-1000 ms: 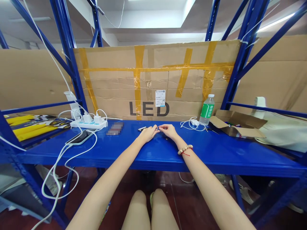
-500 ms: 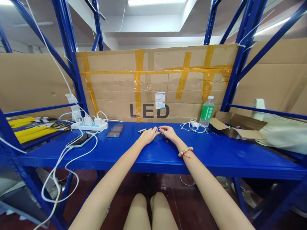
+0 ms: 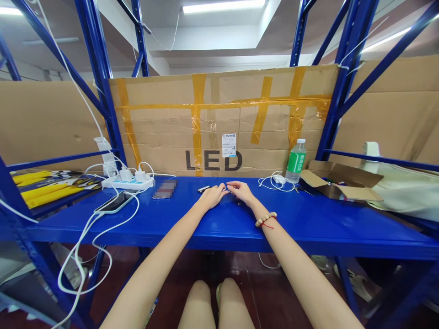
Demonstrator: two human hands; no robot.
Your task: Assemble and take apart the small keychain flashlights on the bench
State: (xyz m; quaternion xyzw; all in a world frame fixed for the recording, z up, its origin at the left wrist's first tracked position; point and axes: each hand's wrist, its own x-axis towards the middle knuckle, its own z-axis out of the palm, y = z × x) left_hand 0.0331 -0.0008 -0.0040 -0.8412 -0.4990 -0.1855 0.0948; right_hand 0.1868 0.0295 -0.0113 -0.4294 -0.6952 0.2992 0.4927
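Observation:
My left hand [image 3: 212, 196] and my right hand [image 3: 241, 190] rest close together on the blue shelf top [image 3: 192, 214], fingertips almost meeting over a small thing I cannot make out. Both hands have their fingers curled in a pinch. A short silvery pen-like piece [image 3: 203, 188] lies just left of my left hand. A bead bracelet [image 3: 265, 219] circles my right wrist.
A phone [image 3: 115, 202] on a white cable and a power strip [image 3: 127, 182] sit at the left. A green-labelled bottle [image 3: 296, 161], a white charger [image 3: 276, 180] and an open cardboard box [image 3: 338, 182] stand at the right. A taped LED carton [image 3: 222, 123] backs the shelf.
Both hands stay in the same spot on the shelf; only the camera has tipped slightly upward.

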